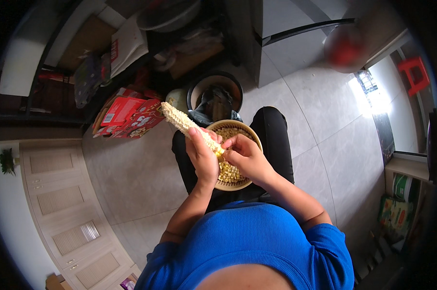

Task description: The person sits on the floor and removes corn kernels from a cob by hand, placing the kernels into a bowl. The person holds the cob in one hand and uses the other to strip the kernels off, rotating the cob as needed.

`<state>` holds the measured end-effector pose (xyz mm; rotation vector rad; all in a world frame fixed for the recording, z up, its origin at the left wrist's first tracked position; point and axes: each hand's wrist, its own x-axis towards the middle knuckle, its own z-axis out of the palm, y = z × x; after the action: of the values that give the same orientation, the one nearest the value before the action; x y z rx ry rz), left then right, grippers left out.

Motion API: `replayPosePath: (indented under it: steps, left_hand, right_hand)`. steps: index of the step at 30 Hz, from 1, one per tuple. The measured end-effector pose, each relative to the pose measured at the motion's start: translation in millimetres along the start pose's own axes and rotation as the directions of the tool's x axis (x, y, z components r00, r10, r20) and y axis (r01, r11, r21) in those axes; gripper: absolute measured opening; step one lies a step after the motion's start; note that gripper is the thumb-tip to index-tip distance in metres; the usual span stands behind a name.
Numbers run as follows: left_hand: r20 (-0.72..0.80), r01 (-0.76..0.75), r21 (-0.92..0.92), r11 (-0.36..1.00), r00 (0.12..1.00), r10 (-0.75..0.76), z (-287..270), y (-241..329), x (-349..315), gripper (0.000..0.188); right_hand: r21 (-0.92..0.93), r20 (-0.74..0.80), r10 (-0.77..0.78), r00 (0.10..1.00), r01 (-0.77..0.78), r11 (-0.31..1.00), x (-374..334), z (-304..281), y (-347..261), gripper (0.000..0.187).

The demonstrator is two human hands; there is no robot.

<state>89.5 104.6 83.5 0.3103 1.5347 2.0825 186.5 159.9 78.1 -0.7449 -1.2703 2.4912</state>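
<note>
My left hand [202, 157] is wrapped round a corn cob [182, 120], which slants up to the left over my lap. Most of the cob is bare and pale; some yellow kernels show at its lower end. There my right hand [246, 157] has its thumb and fingers pinched against the cob's end. Below both hands a round tan basket [258, 140] rests on my lap, between my black-trousered legs. Loose corn kernels [231, 173] lie in it, partly hidden by my hands.
Beyond my knees stands a round bin [239, 89] with a black bag. Red cardboard boxes [131, 116] lean at the left by a dark shelf [107, 82]. A grey cabinet [296, 53] stands ahead, a red stool [413, 76] far right. Pale cupboards [59, 200] line the left.
</note>
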Motion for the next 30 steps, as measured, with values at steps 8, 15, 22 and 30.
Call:
replayPosePath:
  steps: [8, 15, 22, 30]
  left_hand:
    - [-0.008, -0.043, -0.065, 0.997, 0.999, 0.043, 1.6, -0.2, 4.2, 0.037]
    - [0.011, -0.057, -0.059, 0.997, 0.998, 0.058, 2.9, 3.8, 2.4, 0.037]
    - [0.072, -0.099, -0.041, 0.994, 0.992, 0.102, -1.5, 0.6, 2.6, 0.041]
    - [0.117, -0.170, -0.029, 0.985, 0.978, 0.172, -0.1, -0.6, -0.3, 0.040]
  right_hand:
    - [0.092, -0.028, -0.023, 0.999, 0.026, 0.995, -0.2, 0.3, 4.4, 0.016]
    - [0.162, -0.008, -0.091, 0.996, 0.091, 0.983, -4.0, 6.3, -2.4, 0.016]
    - [0.093, 0.015, -0.014, 1.000, 0.012, 0.996, -2.9, 1.9, -3.0, 0.015]
    - [0.283, 0.090, 0.028, 0.996, -0.052, 0.958, -2.0, 2.0, 0.0, 0.020]
